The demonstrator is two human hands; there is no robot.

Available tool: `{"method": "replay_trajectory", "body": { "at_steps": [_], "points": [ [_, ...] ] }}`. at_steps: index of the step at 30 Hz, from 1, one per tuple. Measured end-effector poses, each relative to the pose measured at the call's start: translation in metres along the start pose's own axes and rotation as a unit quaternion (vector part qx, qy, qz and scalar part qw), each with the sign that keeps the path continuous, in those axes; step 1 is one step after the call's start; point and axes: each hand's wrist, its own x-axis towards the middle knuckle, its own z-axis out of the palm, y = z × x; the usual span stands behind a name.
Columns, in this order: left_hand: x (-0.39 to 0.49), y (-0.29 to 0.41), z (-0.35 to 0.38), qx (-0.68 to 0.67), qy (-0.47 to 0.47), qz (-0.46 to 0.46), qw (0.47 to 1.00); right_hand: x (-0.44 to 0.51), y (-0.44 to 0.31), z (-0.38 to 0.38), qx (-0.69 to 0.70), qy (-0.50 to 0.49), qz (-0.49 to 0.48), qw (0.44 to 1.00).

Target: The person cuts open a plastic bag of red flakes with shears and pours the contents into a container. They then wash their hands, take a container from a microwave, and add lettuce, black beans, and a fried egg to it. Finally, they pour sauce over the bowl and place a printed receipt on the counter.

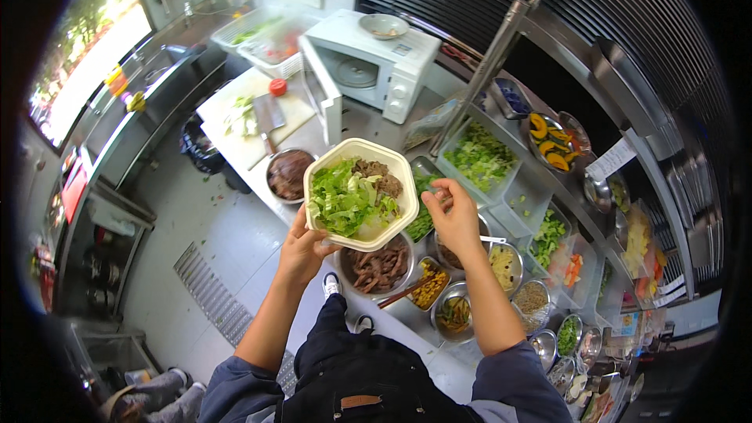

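My left hand (302, 249) grips the lower left rim of a cream hexagonal takeaway bowl (411, 211), held above the counter. Chopped lettuce (341, 197) fills much of the bowl, and cooked meat (382, 177) lies at its upper right. Something pale shows beneath the lettuce. To the right of the bowl, my right hand (455, 217) hovers with bent fingers slightly apart; I see nothing in it. Behind that hand is a tray of green leaves (420, 223), partly hidden by the bowl. Sliced dark meat (376, 270) sits in a metal bowl below.
A microwave (405, 85) stands with its door (330, 106) swung out. A cleaver (269, 114) lies on a cutting board (302, 111). Wooden chopsticks (405, 294) stick out over the counter's edge near the corn (432, 285). Clear lettuce tubs (479, 155) stand under a metal shelf (564, 205).
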Motion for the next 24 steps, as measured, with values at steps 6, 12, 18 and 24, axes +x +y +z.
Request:
{"method": "replay_trajectory", "body": {
  "at_steps": [6,12,18,24],
  "points": [
    [-0.087,0.029,-0.047,-0.018,0.079,0.077,0.994,-0.032,-0.063,0.062,0.119,-0.041,-0.067,0.990],
    [-0.175,0.053,-0.120,-0.088,0.179,0.178,0.964,-0.041,-0.132,0.140,0.304,-0.114,-0.089,0.942],
    [-0.238,0.114,-0.207,-0.094,0.254,0.275,0.923,-0.126,-0.120,0.350,0.128,-0.547,-0.135,0.816],
    [-0.250,0.194,-0.297,-0.058,0.316,0.270,0.908,-0.113,-0.106,0.367,0.221,-0.441,0.077,0.866]
  ]
}}
